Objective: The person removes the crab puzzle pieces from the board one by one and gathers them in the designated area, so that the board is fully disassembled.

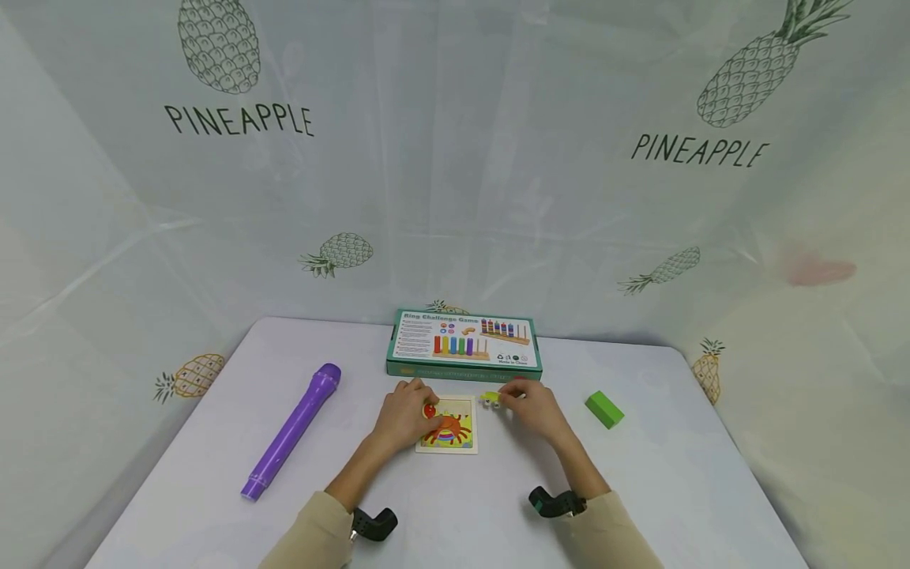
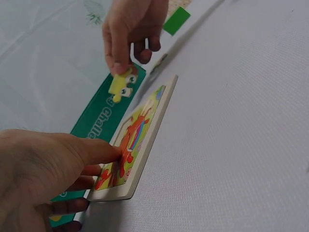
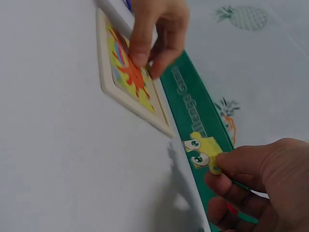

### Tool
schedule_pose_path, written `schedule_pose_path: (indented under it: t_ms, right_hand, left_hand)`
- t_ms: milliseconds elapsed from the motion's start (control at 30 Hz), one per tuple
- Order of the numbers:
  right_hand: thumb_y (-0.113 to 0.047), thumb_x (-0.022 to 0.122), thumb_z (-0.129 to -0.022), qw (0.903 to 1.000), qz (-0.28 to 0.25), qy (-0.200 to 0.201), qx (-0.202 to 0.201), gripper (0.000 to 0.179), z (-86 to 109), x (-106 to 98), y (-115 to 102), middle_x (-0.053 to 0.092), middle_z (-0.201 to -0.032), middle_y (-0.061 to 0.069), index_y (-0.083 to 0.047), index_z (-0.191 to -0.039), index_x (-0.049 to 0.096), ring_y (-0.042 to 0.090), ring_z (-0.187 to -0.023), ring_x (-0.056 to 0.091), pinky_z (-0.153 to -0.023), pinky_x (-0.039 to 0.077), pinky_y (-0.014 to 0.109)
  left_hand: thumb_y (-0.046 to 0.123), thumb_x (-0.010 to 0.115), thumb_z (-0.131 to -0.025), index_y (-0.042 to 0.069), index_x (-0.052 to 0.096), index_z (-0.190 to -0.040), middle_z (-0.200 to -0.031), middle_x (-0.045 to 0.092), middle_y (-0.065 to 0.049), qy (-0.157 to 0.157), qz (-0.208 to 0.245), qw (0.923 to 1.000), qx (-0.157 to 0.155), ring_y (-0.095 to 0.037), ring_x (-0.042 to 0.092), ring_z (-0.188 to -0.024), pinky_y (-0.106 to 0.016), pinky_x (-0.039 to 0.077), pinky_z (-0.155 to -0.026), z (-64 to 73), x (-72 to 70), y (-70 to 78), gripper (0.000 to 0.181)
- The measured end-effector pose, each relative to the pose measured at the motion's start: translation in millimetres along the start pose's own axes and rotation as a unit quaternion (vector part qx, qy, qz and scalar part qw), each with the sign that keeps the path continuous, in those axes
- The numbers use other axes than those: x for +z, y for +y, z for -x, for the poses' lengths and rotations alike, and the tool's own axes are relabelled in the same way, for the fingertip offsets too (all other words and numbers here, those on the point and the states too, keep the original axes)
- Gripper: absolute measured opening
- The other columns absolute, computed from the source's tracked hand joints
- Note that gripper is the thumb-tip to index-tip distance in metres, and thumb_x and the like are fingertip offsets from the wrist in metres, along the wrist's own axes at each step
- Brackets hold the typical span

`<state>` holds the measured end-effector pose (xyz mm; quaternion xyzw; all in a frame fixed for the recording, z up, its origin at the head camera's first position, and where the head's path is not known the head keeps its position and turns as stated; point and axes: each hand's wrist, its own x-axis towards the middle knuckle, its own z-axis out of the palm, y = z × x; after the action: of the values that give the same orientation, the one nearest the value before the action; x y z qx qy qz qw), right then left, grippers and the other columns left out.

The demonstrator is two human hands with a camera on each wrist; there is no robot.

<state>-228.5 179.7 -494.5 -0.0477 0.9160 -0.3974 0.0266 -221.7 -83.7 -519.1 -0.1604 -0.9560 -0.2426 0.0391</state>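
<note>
A wooden jigsaw puzzle (image 1: 446,449) with a red crab picture and a pale frame lies on the table. My left hand (image 1: 407,415) holds it at its left side, thumb on the crab picture and other fingers by the far edge in the left wrist view. My right hand (image 1: 533,407) pinches a yellow puzzle piece (image 3: 207,150) with two cartoon eyes between thumb and index finger. This piece hangs above the table, just right of the puzzle and apart from it. A bare strip of the puzzle tray (image 3: 157,99) shows along its far side.
A green Ring Challenge Game box (image 1: 464,371) lies behind the puzzle. On the left is a purple tube (image 1: 291,433); to the right lies a green block (image 1: 604,409). A small flat thing (image 2: 159,63), its kind unclear, lies beyond the puzzle. Pineapple-printed cloth (image 1: 455,197) hangs behind.
</note>
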Motion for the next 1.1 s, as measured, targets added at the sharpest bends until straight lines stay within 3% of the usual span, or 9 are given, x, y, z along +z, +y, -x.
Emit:
schedule_pose_path:
  t_ms: [367,667,1100]
  right_hand:
    - [-0.018,0.071,-0.092,0.9991,0.031,-0.010,0.028,0.009,-8.9,-11,27,0.070,-0.087,-0.001,-0.012,-0.096,0.075,0.016,-0.074,0.057,-0.063,0.046,0.030]
    - [-0.018,0.072,-0.091,0.9974,0.055,0.001,0.046,0.011,-10.0,-9,29,0.070,-0.087,0.000,-0.010,-0.097,0.076,0.017,-0.075,0.055,-0.062,0.044,0.030]
    - [-0.022,0.073,-0.092,0.9956,0.083,0.011,0.041,0.010,-11.0,-9,30,0.074,-0.098,0.001,-0.015,-0.096,0.078,0.019,-0.082,0.056,-0.066,0.045,0.031]
  left_hand:
    - [0.038,0.082,-0.080,0.010,0.076,-0.103,-0.102,0.063,-0.002,-0.003,0.006,1.0000,-0.002,-0.029,0.055,-0.104,-0.047,0.048,-0.083,-0.1,-0.7,0.4,0.037]
    - [0.040,0.082,-0.079,0.012,0.076,-0.104,-0.104,0.063,-0.001,-0.009,0.006,0.9999,-0.011,-0.029,0.055,-0.107,-0.047,0.047,-0.084,-1.0,-0.3,0.2,0.038]
    - [0.040,0.083,-0.079,0.012,0.076,-0.103,-0.104,0.064,-0.002,-0.008,0.005,0.9999,-0.009,-0.029,0.055,-0.106,-0.047,0.047,-0.084,-0.1,-1.5,1.3,0.038]
